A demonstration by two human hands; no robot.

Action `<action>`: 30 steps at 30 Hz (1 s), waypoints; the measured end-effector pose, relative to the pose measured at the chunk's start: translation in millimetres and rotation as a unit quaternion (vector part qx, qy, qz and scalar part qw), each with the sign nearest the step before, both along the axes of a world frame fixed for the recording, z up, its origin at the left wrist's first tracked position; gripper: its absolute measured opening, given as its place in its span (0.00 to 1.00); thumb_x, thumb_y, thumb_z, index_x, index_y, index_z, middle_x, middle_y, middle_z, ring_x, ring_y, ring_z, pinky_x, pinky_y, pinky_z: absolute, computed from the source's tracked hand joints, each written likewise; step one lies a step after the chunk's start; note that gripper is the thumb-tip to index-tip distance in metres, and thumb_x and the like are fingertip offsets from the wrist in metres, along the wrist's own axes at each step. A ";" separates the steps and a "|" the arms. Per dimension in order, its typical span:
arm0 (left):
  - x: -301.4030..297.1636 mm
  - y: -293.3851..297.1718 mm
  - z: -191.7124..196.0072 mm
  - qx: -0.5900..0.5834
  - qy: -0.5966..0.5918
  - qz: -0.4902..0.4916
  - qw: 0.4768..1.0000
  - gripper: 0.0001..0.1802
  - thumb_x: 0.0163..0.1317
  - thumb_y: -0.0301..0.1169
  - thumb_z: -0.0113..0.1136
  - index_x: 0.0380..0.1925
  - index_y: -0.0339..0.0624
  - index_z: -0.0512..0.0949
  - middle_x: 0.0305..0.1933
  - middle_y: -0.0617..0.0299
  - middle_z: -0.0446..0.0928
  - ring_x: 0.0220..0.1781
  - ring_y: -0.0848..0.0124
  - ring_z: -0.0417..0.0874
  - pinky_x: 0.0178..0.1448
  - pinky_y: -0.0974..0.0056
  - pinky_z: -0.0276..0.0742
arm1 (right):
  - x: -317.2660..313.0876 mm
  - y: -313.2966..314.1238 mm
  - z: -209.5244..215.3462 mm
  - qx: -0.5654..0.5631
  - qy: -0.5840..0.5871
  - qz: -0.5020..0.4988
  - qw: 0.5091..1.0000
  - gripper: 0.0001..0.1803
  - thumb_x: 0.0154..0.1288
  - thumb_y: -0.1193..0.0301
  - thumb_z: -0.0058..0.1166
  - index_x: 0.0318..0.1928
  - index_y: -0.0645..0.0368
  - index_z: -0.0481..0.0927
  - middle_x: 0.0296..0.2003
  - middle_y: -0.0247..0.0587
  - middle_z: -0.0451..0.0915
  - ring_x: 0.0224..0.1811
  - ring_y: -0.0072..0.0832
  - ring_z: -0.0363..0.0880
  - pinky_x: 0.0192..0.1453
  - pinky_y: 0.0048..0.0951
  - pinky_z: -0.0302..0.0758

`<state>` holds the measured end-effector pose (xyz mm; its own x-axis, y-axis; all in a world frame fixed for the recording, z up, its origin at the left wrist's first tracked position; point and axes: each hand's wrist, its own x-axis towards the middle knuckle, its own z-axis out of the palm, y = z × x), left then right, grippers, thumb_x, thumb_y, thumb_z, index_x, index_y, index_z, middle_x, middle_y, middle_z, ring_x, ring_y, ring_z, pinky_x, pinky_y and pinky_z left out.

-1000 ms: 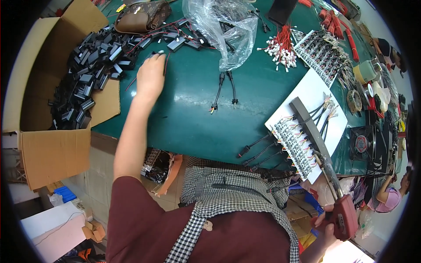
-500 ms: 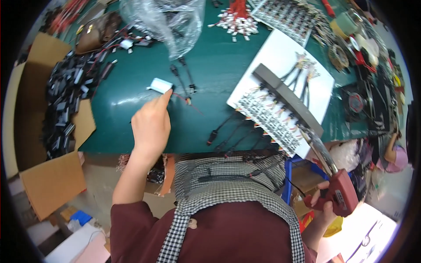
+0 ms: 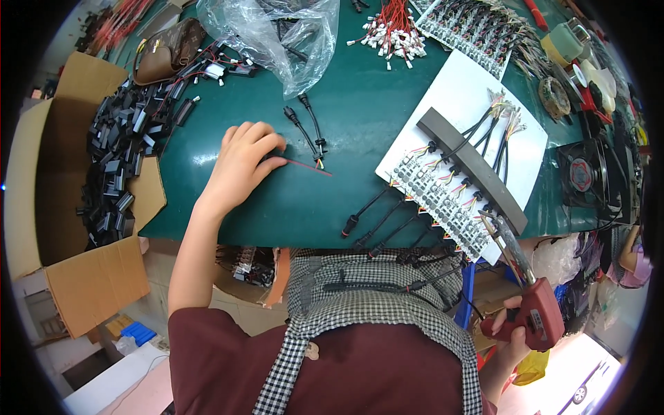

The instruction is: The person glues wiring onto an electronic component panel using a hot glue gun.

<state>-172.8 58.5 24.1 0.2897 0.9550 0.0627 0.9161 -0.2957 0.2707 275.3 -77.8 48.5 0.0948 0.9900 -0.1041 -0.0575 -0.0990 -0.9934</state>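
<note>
My left hand rests on the green table, its fingers closed over a small part from which a thin red wire runs to the right. Two short black cables lie just right of that hand. My right hand is low at the right, off the table's edge, gripping a red soldering gun whose metal tip points up toward a white board. On that board a dark bar clamps several wired black cables above rows of small grey parts.
A cardboard box full of black parts stands at the left. A clear plastic bag and red-wired connectors lie at the back. A small black fan and tape rolls sit at the right.
My left hand came back from the far box with a small light part and now presses down near the two black cables; the view tilted. The right hand kept hold of the soldering gun.
</note>
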 end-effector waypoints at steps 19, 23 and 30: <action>122.4 -17.9 -1.8 0.019 -0.332 0.071 0.940 0.07 0.49 0.17 0.60 0.29 0.37 0.76 0.26 0.62 0.72 0.21 0.75 0.72 0.24 0.72 0.66 | -35.1 25.5 -1.3 -0.097 0.056 0.057 0.992 0.40 0.51 0.49 0.63 0.52 0.71 0.67 0.41 0.51 0.77 0.26 0.26 0.75 0.25 0.21 0.69; 138.0 -17.2 -0.8 0.033 -0.318 0.075 0.945 0.07 0.47 0.18 0.61 0.26 0.37 0.74 0.24 0.62 0.71 0.20 0.75 0.70 0.23 0.72 0.66 | -39.0 29.2 -2.7 -0.127 0.113 0.054 0.984 0.47 0.47 0.55 0.68 0.60 0.68 0.58 0.43 0.55 0.77 0.30 0.28 0.77 0.31 0.22 0.72; 138.9 -11.4 -1.0 -0.050 -0.359 0.133 0.923 0.06 0.48 0.19 0.59 0.23 0.37 0.71 0.22 0.63 0.69 0.21 0.76 0.68 0.25 0.73 0.65 | -46.8 45.3 2.0 -0.177 0.141 0.083 0.971 0.49 0.44 0.62 0.71 0.63 0.67 0.56 0.40 0.56 0.78 0.29 0.30 0.78 0.35 0.26 0.75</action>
